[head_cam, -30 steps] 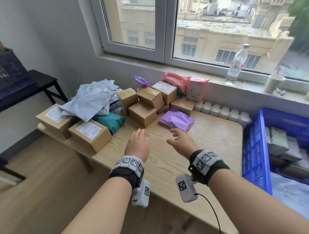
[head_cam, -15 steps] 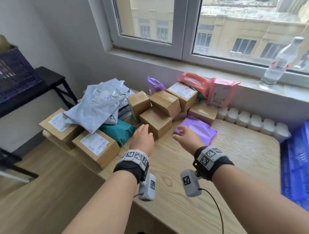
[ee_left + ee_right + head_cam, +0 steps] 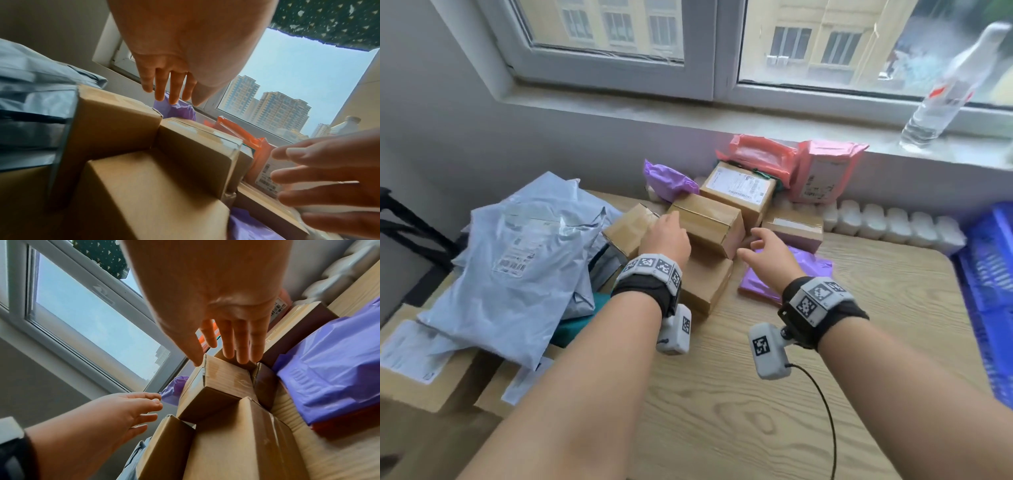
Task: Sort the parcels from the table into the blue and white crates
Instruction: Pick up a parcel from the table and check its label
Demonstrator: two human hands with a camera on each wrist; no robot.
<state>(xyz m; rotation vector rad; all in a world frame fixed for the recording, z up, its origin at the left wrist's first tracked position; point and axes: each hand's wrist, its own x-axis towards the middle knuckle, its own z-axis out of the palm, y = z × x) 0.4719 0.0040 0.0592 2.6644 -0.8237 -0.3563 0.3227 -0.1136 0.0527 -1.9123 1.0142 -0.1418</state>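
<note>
A small plain cardboard box [image 3: 709, 222] lies on top of a bigger box [image 3: 705, 284] in the middle of the parcel pile. My left hand [image 3: 667, 233] reaches to the small box's left end with its fingers [image 3: 170, 87] straight and holds nothing. My right hand [image 3: 750, 245] reaches to the box's right end with spread fingers [image 3: 240, 345] just over that box [image 3: 222, 382], thumb near its top edge. Neither hand grips anything. The blue crate [image 3: 989, 274] shows at the right edge; no white crate is in view.
Grey mailers [image 3: 524, 260] are heaped on labelled boxes at the left. A purple mailer [image 3: 801, 270] lies under my right hand. A labelled box [image 3: 739, 192] and pink mailers [image 3: 822, 171] stand behind, white bottles [image 3: 893, 222] line the wall, and a water bottle [image 3: 941, 96] stands on the sill.
Both hands have moved forward from the table's front part to either end of the small top box. The head view has come closer and swung left, pushing the blue crate to the edge.
</note>
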